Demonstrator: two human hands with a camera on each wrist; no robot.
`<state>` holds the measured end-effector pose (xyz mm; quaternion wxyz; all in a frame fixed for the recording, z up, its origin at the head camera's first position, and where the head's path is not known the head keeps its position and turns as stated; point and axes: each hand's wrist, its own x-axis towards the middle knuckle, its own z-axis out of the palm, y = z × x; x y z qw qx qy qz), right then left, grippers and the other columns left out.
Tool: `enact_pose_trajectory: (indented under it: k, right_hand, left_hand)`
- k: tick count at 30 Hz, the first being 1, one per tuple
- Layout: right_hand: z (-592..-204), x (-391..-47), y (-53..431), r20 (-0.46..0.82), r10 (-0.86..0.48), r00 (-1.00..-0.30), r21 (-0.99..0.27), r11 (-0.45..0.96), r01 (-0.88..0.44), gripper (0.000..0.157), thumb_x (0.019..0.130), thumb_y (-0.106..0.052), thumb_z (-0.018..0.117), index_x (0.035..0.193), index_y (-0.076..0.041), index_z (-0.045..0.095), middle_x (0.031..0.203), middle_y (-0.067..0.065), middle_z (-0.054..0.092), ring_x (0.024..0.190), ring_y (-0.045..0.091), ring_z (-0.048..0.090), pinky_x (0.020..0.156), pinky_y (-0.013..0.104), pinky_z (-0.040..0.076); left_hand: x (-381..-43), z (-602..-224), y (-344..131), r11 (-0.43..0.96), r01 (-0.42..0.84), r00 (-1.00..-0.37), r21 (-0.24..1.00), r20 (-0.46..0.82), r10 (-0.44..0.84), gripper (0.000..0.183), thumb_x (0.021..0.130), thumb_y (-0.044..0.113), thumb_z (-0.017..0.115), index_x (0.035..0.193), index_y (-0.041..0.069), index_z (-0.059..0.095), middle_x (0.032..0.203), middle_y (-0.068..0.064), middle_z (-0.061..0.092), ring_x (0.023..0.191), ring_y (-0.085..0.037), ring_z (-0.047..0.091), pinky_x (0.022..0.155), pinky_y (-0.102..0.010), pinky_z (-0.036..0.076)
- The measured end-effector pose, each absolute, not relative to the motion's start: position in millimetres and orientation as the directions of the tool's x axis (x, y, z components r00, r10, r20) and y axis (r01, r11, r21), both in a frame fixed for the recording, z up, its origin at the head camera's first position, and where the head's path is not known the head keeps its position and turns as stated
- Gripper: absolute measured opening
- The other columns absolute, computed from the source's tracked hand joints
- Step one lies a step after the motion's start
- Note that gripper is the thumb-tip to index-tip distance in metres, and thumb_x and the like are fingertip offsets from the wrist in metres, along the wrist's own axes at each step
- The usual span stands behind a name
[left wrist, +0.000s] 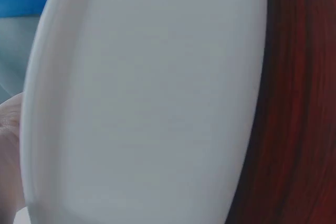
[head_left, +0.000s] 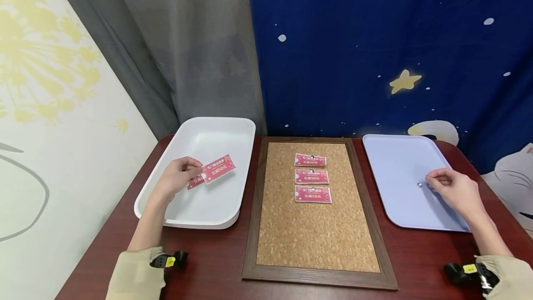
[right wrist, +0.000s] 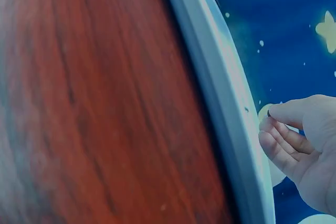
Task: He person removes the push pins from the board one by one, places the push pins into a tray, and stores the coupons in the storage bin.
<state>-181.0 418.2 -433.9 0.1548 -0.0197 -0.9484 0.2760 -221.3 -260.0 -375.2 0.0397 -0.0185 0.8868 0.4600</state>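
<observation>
Over the white tray [head_left: 208, 126], my left hand [head_left: 176, 177] pinches a pink paper coupon [head_left: 218, 169] between thumb and fingers. Part of a second pink coupon [head_left: 195, 182] shows behind it; whether it is held or lies in the tray, I cannot tell. Above the pale blue tray [head_left: 399, 161], my right hand [head_left: 455, 191] has thumb and index finger pinched on a tiny dark-edged thumbtack [right wrist: 269, 113], mostly hidden by the fingertips. A silver thumbtack [head_left: 419, 184] is on the tray just left of those fingers. The left wrist view shows only the edge of the left hand [left wrist: 9, 153].
Between the trays lies a wood-framed corkboard [head_left: 316, 240]. Three pink coupons, the top [head_left: 306, 159], middle [head_left: 306, 176] and bottom one [head_left: 310, 195], are pinned in a column on its upper half. A dark red table [head_left: 216, 263] carries everything, with curtains behind.
</observation>
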Motion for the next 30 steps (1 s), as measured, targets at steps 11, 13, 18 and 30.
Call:
enact_pose_trajectory:
  k: [11, 13, 18, 30]
  right_hand:
    - [-441.8, -180.6, 428.8, 0.238, 0.141, -0.961, -0.502, 0.865, 0.002, 0.021, 0.095, -0.014, 0.069, 0.098, 0.007, 0.068, 0.081, 0.018, 0.071, 0.061, -0.009, 0.049, 0.053, 0.018, 0.039]
    - [-442.8, -181.0, 430.8, 0.239, 0.145, -0.960, -0.495, 0.869, 0.008, 0.021, 0.095, -0.014, 0.070, 0.097, 0.006, 0.069, 0.082, 0.018, 0.071, 0.061, -0.010, 0.048, 0.054, 0.017, 0.039]
    - [-444.6, -181.7, 434.7, 0.247, 0.150, -0.957, -0.484, 0.875, 0.012, 0.019, 0.094, -0.013, 0.070, 0.096, 0.006, 0.069, 0.084, 0.020, 0.071, 0.063, -0.011, 0.046, 0.055, 0.016, 0.038]
    - [-447.8, -182.1, 435.2, 0.248, 0.139, -0.959, -0.472, 0.881, 0.005, 0.015, 0.093, -0.011, 0.071, 0.095, 0.004, 0.070, 0.083, 0.020, 0.071, 0.064, -0.012, 0.045, 0.060, 0.023, 0.037]
  left_hand:
    - [-229.7, -389.3, -278.7, 0.596, -0.136, -0.986, 0.792, -0.169, 0.000, 0.024, 0.100, 0.012, 0.061, 0.114, -0.009, 0.061, 0.094, -0.013, 0.063, 0.083, -0.022, 0.056, 0.072, -0.031, 0.048]
    - [-231.4, -390.7, -281.6, 0.601, -0.151, -0.982, 0.785, -0.189, 0.000, 0.024, 0.100, 0.011, 0.061, 0.113, -0.009, 0.061, 0.091, -0.012, 0.063, 0.080, -0.021, 0.057, 0.071, -0.030, 0.048]
    - [-234.3, -393.7, -289.4, 0.631, -0.163, -0.976, 0.758, -0.216, 0.007, 0.022, 0.098, 0.008, 0.062, 0.109, -0.011, 0.060, 0.082, -0.010, 0.065, 0.073, -0.017, 0.058, 0.065, -0.026, 0.048]
    - [-233.3, -400.8, -300.8, 0.689, -0.262, -0.953, 0.676, -0.293, -0.074, 0.020, 0.095, 0.006, 0.064, 0.106, -0.010, 0.061, 0.079, -0.008, 0.060, 0.069, -0.016, 0.053, 0.062, -0.028, 0.044]
